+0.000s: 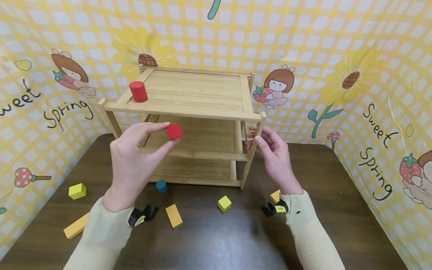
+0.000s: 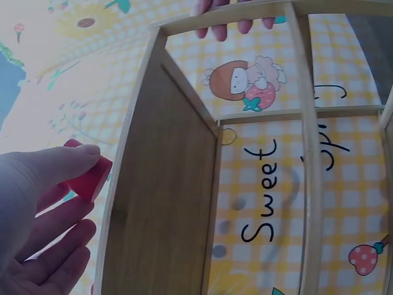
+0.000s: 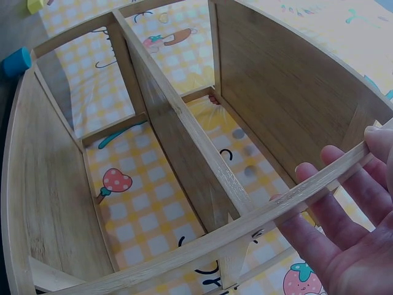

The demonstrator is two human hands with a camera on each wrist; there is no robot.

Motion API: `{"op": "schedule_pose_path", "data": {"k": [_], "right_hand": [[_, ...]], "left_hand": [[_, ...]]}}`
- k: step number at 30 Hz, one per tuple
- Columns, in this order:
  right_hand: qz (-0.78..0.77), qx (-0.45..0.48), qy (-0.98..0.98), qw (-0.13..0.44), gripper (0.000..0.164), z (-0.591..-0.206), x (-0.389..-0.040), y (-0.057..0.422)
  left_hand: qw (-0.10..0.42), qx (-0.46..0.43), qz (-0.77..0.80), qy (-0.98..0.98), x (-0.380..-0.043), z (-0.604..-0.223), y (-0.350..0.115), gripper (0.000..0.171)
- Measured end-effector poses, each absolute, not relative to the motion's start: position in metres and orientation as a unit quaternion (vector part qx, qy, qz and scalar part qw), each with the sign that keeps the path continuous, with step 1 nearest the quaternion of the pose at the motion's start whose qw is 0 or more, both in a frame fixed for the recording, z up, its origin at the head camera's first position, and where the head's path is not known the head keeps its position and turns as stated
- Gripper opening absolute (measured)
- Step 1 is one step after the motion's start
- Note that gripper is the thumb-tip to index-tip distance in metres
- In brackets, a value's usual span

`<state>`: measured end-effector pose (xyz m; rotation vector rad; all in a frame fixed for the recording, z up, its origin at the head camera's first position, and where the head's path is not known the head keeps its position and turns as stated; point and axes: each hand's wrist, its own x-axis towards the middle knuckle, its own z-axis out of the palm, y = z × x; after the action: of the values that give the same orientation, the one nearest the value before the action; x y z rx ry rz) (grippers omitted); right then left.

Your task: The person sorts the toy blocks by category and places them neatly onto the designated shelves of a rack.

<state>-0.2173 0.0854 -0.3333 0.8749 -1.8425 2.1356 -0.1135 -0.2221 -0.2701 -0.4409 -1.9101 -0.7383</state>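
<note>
My left hand (image 1: 133,161) pinches a red cylinder (image 1: 174,131) between thumb and fingertips, just in front of the wooden shelf rack (image 1: 199,92), below its top board's front edge. The left wrist view shows the same red piece (image 2: 92,178), held beside the rack's top board (image 2: 163,178). My right hand (image 1: 275,153) holds the rack's front right post (image 1: 254,150), thumb in front and fingers behind. In the right wrist view those fingers lie along the post (image 3: 184,252). A second red cylinder (image 1: 138,92) stands upright on the top board's left side.
On the dark table (image 1: 209,243) lie a blue cylinder (image 1: 161,186), yellow cubes (image 1: 224,203) (image 1: 77,191) and orange blocks (image 1: 173,216) (image 1: 75,226). Another orange block (image 1: 275,196) is partly hidden by my right wrist. Checked cloth (image 1: 216,41) stands behind and at both sides.
</note>
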Motion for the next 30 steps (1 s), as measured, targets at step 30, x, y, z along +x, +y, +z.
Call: {"op": "schedule_pose_path", "data": {"k": [30], "right_hand": [[0.719, 0.292, -0.624, 0.092, 0.029, -0.333, -0.217, 0.086]], "left_hand": [[0.525, -0.105, -0.351, -0.768, -0.143, -0.232, -0.227, 0.031]]}}
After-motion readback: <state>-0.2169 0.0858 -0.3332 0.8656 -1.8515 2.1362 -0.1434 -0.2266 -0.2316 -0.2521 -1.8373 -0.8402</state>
